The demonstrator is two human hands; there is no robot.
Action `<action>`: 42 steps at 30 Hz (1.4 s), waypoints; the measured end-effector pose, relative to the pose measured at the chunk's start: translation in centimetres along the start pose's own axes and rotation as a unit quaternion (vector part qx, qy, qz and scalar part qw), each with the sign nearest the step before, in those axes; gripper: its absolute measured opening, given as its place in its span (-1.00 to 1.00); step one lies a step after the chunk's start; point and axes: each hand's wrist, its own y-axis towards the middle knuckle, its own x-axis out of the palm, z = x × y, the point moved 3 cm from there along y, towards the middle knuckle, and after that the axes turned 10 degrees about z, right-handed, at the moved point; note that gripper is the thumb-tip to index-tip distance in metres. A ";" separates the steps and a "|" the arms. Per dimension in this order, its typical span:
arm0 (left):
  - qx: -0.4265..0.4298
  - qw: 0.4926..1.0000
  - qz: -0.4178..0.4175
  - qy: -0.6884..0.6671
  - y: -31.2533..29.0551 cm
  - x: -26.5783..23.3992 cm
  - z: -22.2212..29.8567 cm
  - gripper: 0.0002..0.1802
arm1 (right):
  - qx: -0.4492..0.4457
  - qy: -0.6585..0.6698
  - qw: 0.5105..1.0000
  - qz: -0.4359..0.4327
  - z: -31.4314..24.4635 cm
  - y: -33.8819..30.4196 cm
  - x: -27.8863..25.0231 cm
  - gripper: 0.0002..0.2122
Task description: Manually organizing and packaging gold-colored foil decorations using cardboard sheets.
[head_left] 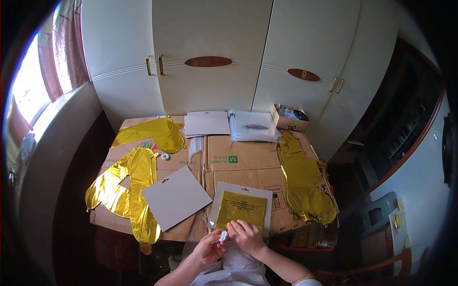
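At the near edge of the cardboard-covered table, my left hand (209,250) pinches a small white roll (223,235), which looks like ribbon or tape. Right beside it is my right hand (247,237), its fingers curled and pressed together; what they hold is hidden. Beyond both hands lies a folded gold foil piece (242,209) with small printing, on a white card (226,187) with a hang hole. A larger blank white card (177,198) lies tilted to the left, also with a hang hole.
Gold foil balloons (143,178) cover the left side, with another foil piece (157,133) behind. More gold foil (305,178) lies right. At the back are white cards (206,123), white straws (196,146), clear plastic bags (253,126) and a small box (290,122). Another white roll (165,156) sits left.
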 end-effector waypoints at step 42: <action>0.185 0.974 0.024 0.131 -2.0 2.2 -1.2 -0.26 | 0.047 0.011 0.999 -0.019 1.8 2.3 -1.5 -0.79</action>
